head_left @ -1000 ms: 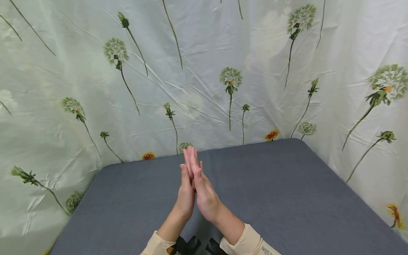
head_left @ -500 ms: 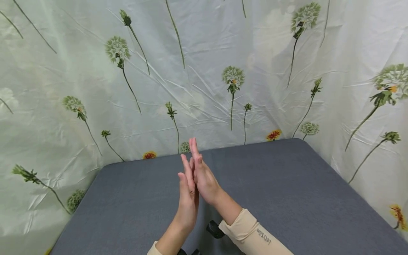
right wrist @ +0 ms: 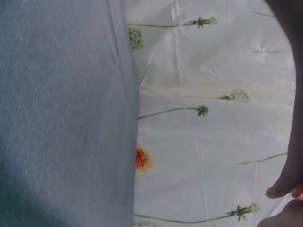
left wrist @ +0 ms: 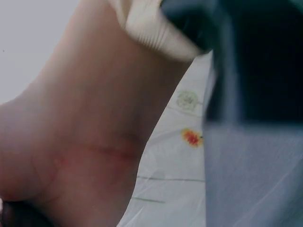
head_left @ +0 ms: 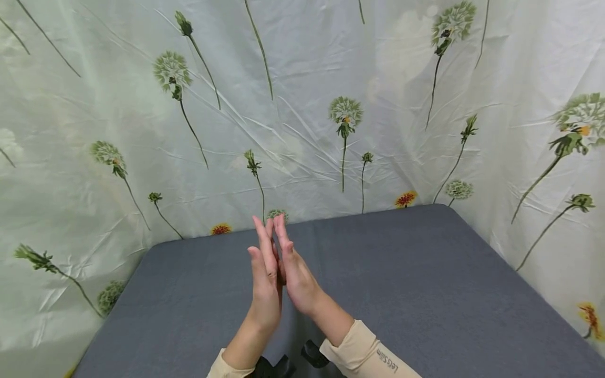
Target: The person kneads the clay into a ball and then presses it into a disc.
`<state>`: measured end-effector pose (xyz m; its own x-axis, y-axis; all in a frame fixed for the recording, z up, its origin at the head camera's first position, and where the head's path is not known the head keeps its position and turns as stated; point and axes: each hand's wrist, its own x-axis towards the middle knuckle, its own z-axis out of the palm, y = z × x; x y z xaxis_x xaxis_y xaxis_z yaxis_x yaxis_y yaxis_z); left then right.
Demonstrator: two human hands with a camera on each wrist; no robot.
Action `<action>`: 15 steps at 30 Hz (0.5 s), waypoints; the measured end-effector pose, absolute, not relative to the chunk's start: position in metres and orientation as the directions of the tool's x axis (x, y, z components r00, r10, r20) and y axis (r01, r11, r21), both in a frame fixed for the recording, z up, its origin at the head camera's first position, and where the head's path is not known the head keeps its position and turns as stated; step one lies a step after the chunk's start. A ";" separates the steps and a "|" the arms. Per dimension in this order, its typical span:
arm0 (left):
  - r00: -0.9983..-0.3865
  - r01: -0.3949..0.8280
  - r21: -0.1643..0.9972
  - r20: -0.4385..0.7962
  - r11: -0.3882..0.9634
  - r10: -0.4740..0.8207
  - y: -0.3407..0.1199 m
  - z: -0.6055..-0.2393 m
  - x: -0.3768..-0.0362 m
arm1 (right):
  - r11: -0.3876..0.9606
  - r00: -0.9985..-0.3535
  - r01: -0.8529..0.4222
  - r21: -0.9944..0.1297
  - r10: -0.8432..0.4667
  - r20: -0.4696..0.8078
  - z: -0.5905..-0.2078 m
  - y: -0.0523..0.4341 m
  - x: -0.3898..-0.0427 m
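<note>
In the head view both hands are raised palm to palm over the grey table, with nothing visible between them. My left hand (head_left: 266, 286) has its fingers straight and pointing up and away, thumb upright along the near side. Against it lies my right hand (head_left: 301, 283), also straight-fingered, slanting in from the right. The fingertips of the two hands stand at nearly the same height. A bare wrist (left wrist: 94, 104) and a cream cuff fill much of the left wrist view. At the right edge of the right wrist view, part of a hand (right wrist: 286, 182) shows dark.
The grey cloth-covered table (head_left: 402, 278) spreads beneath the hands. Behind and beside it hangs a pale curtain (head_left: 302, 131) printed with dandelions. Cream sleeves (head_left: 366, 349) cover the forearms, and black wrist-worn devices (head_left: 313, 354) sit under the wrists.
The palms have slid along each other: the right hand first rose past the left, then drew back down while the left moved up. Both hands have shifted slightly left.
</note>
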<state>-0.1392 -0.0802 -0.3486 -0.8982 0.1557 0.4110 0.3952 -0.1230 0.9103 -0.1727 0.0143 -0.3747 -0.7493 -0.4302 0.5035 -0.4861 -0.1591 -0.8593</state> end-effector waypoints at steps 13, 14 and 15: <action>-0.920 0.352 0.921 0.373 -0.168 0.122 -0.091 -0.345 -0.171 | -0.141 -0.728 -0.558 -0.818 -0.389 0.564 -0.373 0.010 -0.152; -0.921 0.341 0.922 0.367 -0.186 0.130 -0.091 -0.346 -0.173 | -0.146 -0.718 -0.574 -0.806 -0.384 0.581 -0.371 0.010 -0.150; -0.922 0.330 0.922 0.360 -0.201 0.138 -0.091 -0.348 -0.174 | -0.152 -0.707 -0.590 -0.793 -0.377 0.598 -0.369 0.010 -0.149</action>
<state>-0.1738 -0.0911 -0.3479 -0.9225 0.1382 0.3604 0.3301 -0.2014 0.9222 -0.1492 0.0105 -0.3689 -0.7068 -0.3775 0.5983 -0.5900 -0.1522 -0.7929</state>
